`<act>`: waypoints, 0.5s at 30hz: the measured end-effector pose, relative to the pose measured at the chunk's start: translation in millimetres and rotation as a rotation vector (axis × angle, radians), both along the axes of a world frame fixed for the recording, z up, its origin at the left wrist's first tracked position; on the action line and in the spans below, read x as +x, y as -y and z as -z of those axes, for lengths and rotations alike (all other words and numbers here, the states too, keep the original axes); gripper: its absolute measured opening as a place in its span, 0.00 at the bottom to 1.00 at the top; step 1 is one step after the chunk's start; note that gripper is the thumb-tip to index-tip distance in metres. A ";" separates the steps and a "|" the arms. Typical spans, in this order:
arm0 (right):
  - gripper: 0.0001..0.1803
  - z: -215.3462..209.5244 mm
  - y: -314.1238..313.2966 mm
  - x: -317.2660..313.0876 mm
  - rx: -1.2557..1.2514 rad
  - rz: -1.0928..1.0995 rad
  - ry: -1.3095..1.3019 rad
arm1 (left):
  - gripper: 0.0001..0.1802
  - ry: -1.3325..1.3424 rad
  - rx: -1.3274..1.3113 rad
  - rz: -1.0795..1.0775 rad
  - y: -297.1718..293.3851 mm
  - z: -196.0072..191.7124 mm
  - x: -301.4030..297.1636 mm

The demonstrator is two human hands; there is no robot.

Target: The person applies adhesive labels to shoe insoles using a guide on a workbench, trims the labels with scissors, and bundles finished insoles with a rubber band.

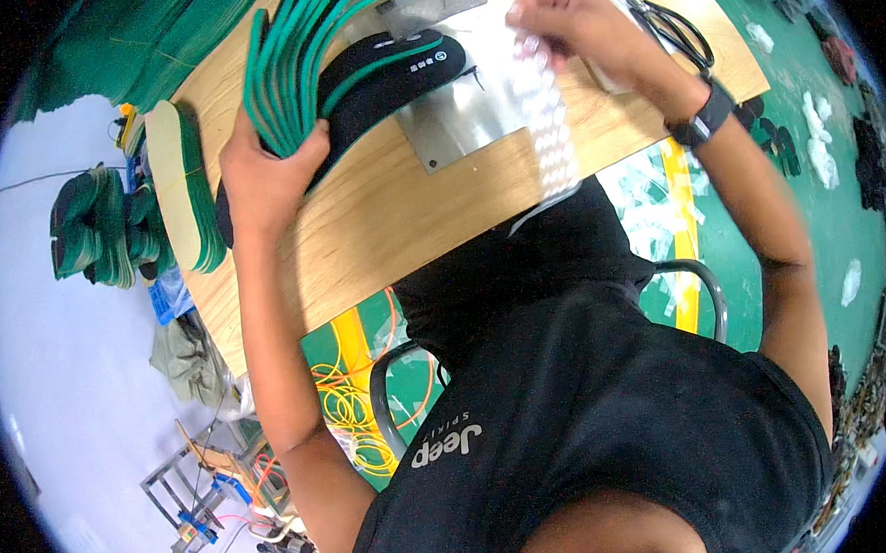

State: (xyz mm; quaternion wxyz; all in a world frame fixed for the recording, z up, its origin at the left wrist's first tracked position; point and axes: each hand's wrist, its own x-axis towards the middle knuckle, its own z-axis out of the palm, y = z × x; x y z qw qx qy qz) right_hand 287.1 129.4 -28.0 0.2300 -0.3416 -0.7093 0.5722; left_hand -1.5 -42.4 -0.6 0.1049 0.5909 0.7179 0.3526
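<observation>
My left hand (269, 180) is closed round a fanned bundle of green insoles (291, 80), its thumb pressed along the near edge. Beside it a black insole (375, 82) with small white print at its tip lies over the corner of a shiny metal plate (466, 127). My right hand (591, 35) is raised over the plate's far right, fingers drawn together at the top of a white strip (554, 138) with rows of pale oval shapes. The strip hangs past the table edge toward my lap. The fingertips are slightly blurred.
A grey metal block (441, 2) stands at the back of the wooden table (401, 224). Stacked insoles (184, 189) sit at its left edge, with more green stacks (110, 227) beyond. A black cable (674, 29) lies at the right. Yellow hoses (350, 409) coil on the floor.
</observation>
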 end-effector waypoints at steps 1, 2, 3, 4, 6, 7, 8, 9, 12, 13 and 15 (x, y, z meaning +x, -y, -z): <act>0.11 -5.8 -20.5 -1.4 -0.001 0.092 0.041 | 0.28 -0.015 -0.035 0.008 1.9 -2.1 1.3; 0.13 -16.2 -41.1 -4.4 -0.006 0.177 0.077 | 0.43 -0.129 -0.106 0.054 5.9 -7.4 1.7; 0.13 -17.5 -69.2 -7.2 0.171 0.191 0.075 | 0.45 -0.156 -0.100 0.130 6.2 -4.2 -1.8; 0.15 -18.4 -89.8 -13.0 0.337 0.196 0.058 | 0.47 -0.193 -0.105 0.195 8.8 -2.0 -8.4; 0.18 -50.5 -109.8 -7.9 0.351 0.287 0.028 | 0.42 0.419 -0.114 0.353 -4.2 -2.6 -23.4; 0.18 -53.8 -128.2 -2.3 0.427 0.344 0.002 | 0.37 0.633 -0.077 0.399 -9.5 -9.3 -35.8; 0.17 -53.6 -140.7 6.1 0.504 0.404 -0.021 | 0.41 0.676 -0.104 0.394 -15.0 -14.3 -48.7; 0.17 -50.9 -136.0 5.0 0.546 0.485 -0.113 | 0.43 0.471 -0.249 0.334 -10.0 -17.5 -56.7; 0.16 -50.5 -71.4 -4.3 0.604 0.529 -0.331 | 0.48 0.038 -0.569 0.217 5.7 -22.0 -67.9; 0.17 -54.1 -37.5 1.5 0.587 0.462 -0.349 | 0.47 0.026 -0.608 0.256 -0.3 -24.2 -66.8; 0.12 -50.7 20.5 7.2 0.634 0.308 -0.360 | 0.47 0.041 -0.654 0.263 -8.9 -26.0 -60.6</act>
